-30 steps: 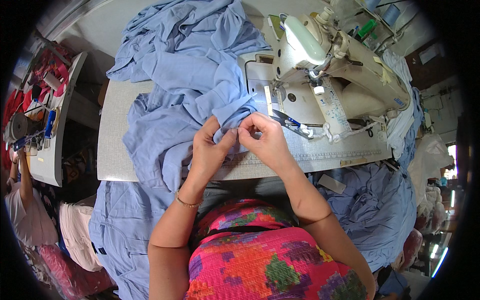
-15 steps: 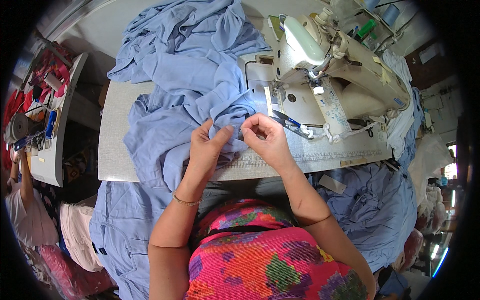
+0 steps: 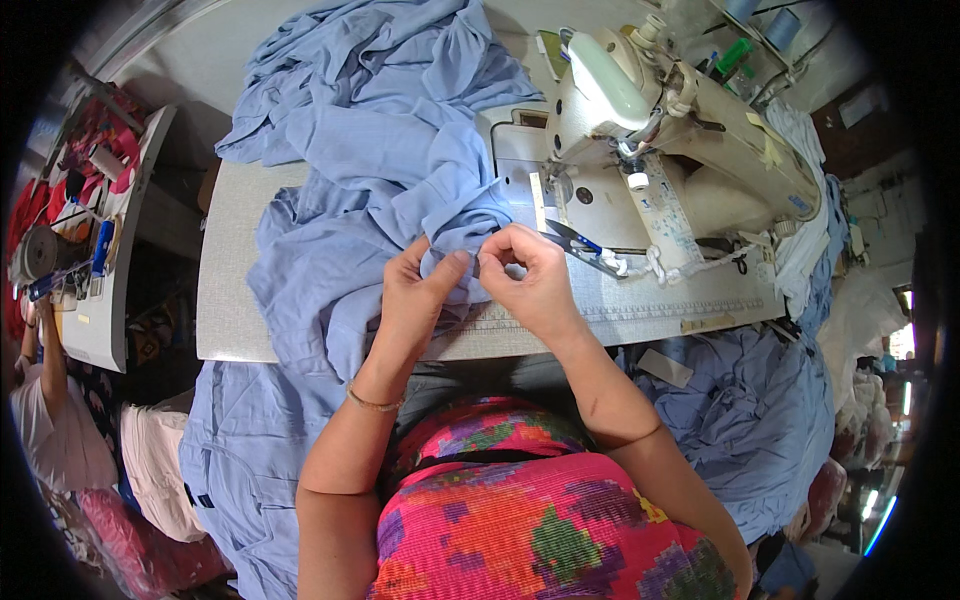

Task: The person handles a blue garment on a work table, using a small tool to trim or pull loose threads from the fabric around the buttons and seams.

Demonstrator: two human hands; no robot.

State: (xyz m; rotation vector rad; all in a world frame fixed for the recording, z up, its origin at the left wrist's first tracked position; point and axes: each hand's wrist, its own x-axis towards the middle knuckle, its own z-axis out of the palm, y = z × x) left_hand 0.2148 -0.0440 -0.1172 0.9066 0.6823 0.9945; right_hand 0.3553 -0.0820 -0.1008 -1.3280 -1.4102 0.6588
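A large light-blue garment (image 3: 370,170) lies heaped across the grey sewing table (image 3: 225,290), its folds running from the far edge to the front. My left hand (image 3: 420,295) pinches a bunched fold of it near the table's front middle. Close beside it, my right hand (image 3: 530,280) grips the same fold with curled fingers, thumbs almost touching. A cream sewing machine (image 3: 660,150) stands just right of both hands. Small blue-handled snips (image 3: 575,240) lie on the machine bed next to my right hand.
More blue cloth hangs off the table at the lower left (image 3: 240,450) and piles up at the right (image 3: 740,410). A side bench (image 3: 100,300) with tools and spools stands at the left, where another person's arm (image 3: 45,360) shows. Thread cones (image 3: 740,50) sit behind the machine.
Both hands have stayed at the same fold, working it between the fingers; the left thumb has shifted slightly along the cloth. The garment pile has barely moved.
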